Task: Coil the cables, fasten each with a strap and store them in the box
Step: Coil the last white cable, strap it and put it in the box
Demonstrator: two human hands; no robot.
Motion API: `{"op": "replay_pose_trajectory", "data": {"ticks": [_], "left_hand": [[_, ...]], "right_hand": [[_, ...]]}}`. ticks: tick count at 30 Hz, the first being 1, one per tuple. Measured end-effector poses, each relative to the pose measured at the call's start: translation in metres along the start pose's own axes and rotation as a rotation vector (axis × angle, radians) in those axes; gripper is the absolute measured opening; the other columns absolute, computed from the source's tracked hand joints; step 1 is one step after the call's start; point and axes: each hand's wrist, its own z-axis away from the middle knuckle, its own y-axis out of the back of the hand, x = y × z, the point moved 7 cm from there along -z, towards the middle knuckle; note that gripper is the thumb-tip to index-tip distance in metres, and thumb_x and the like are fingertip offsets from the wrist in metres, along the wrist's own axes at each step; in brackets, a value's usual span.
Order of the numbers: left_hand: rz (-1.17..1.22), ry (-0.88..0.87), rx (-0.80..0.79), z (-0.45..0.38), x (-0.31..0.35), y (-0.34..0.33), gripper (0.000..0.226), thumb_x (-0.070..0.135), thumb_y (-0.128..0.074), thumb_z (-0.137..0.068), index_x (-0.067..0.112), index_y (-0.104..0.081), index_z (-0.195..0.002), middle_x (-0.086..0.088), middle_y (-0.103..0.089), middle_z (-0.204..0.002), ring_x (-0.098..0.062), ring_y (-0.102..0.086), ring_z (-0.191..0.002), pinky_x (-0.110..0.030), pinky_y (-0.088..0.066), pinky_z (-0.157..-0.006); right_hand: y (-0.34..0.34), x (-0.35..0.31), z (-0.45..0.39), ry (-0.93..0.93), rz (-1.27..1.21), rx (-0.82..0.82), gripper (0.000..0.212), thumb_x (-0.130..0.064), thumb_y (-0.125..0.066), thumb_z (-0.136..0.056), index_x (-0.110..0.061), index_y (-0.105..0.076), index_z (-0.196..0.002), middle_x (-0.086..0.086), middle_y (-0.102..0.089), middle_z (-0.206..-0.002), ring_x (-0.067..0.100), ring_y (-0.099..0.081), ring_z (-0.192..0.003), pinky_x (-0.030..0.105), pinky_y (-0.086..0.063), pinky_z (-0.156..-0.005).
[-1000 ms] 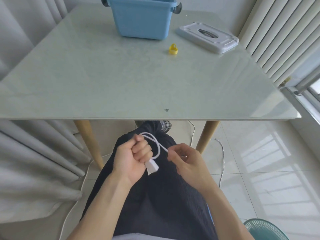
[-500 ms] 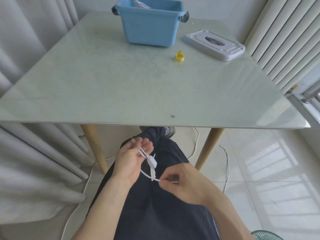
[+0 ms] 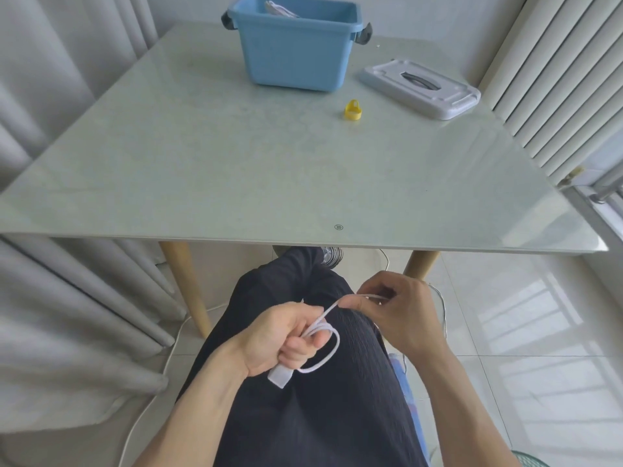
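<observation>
Below the table's near edge, over my lap, my left hand (image 3: 285, 338) grips a small coil of white cable (image 3: 328, 357); its white plug pokes out under the fist. A strand runs up and right to my right hand (image 3: 394, 311), which pinches the cable between thumb and fingers. The rest of the cable trails off to the floor behind that hand. A blue box (image 3: 296, 45) stands open at the table's far side with something white inside. A yellow strap (image 3: 353, 111) curled into a ring lies in front of it.
The box's grey lid (image 3: 421, 87) lies flat to the right of the box. The pale green table (image 3: 236, 163) has wooden legs. Curtains hang at the left, a radiator stands at the right. More white cable lies on the tiled floor.
My left hand has closed into a fist around a new loop, with the plug now under it. My right hand rose from below the plug up to the right, drawing the strand taut.
</observation>
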Motion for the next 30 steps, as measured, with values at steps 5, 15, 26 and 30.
{"op": "replay_pose_trajectory", "data": {"ticks": [5,15,26,30], "left_hand": [[0.14,-0.087,0.229,-0.003,0.002,0.012,0.033,0.025,-0.048,-0.091,0.017,-0.035,-0.062,-0.005,-0.013,-0.06,-0.017,-0.008,-0.055,-0.032,-0.01,-0.051],[1.181,-0.3,0.838,0.01,-0.031,0.069,0.042,0.028,-0.029,-0.1,0.017,-0.041,-0.062,0.006,-0.024,-0.048,-0.01,-0.018,-0.038,-0.024,-0.019,-0.041],[0.862,-0.469,0.87,0.006,-0.01,0.077,0.032,0.018,-0.034,-0.108,0.005,-0.062,-0.097,-0.001,-0.049,-0.071,-0.011,-0.052,-0.056,-0.03,-0.048,-0.075],[0.757,-0.464,0.88,0.007,-0.005,0.07,0.027,0.014,-0.04,-0.106,0.003,-0.063,-0.097,-0.005,-0.055,-0.077,-0.01,-0.064,-0.062,-0.037,-0.054,-0.085]], "right_hand": [[-0.008,0.012,0.003,-0.061,-0.01,0.054,0.031,-0.05,-0.085,-0.069,-0.025,-0.067,-0.063,-0.014,-0.063,-0.057,0.004,-0.053,-0.052,0.011,-0.039,-0.052],[-0.015,0.018,0.003,-0.001,0.213,-0.122,0.015,-0.04,-0.073,-0.086,-0.029,-0.071,-0.076,-0.016,-0.058,-0.054,0.001,-0.056,-0.062,0.012,-0.04,-0.057],[-0.06,-0.011,0.025,0.234,0.269,-0.445,0.016,-0.031,-0.055,-0.099,-0.028,-0.063,-0.085,-0.018,-0.062,-0.073,0.001,-0.057,-0.074,0.02,-0.046,-0.069],[-0.069,-0.013,0.03,0.229,0.306,-0.528,0.02,-0.032,-0.045,-0.104,-0.035,-0.05,-0.085,-0.012,-0.056,-0.066,0.009,-0.051,-0.067,0.019,-0.038,-0.062]]}}
